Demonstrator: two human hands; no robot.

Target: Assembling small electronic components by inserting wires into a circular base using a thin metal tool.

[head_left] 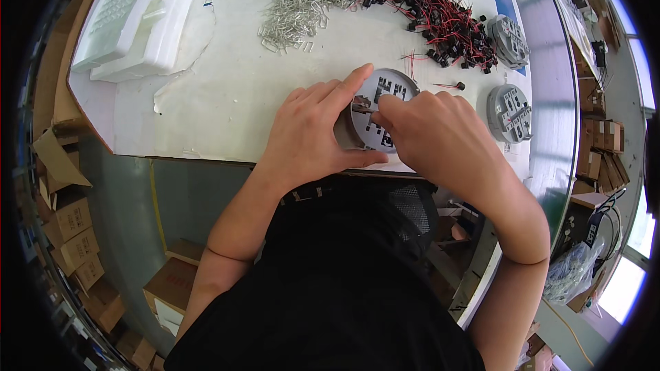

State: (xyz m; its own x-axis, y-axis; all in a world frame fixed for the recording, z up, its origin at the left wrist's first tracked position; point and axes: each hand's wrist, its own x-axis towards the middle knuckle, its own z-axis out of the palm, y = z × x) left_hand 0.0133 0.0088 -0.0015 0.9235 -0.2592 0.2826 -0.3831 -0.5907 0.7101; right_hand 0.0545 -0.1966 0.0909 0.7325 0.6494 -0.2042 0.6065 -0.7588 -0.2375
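At the table's front edge my left hand (306, 130) curls around the side of a round grey plastic housing (372, 91), thumb at its near rim and fingers at its far left. The housing is tilted, its slotted face turned up. My right hand (440, 130) is closed above that face, thumb and fingers pinched. A small dull metallic piece (361, 104) shows at the housing's left side, by my right fingertips. Whether the pinch holds it I cannot tell, because the fingers cover the spot.
Bent metal wire clips (302, 7) lie heaped at the back. Beside them spreads a pile of small black round parts with red and black leads (447, 24); one such part (459, 86) lies apart. Two more grey housings (510, 41) stand at right. White foam trays (137, 27) stand at left.
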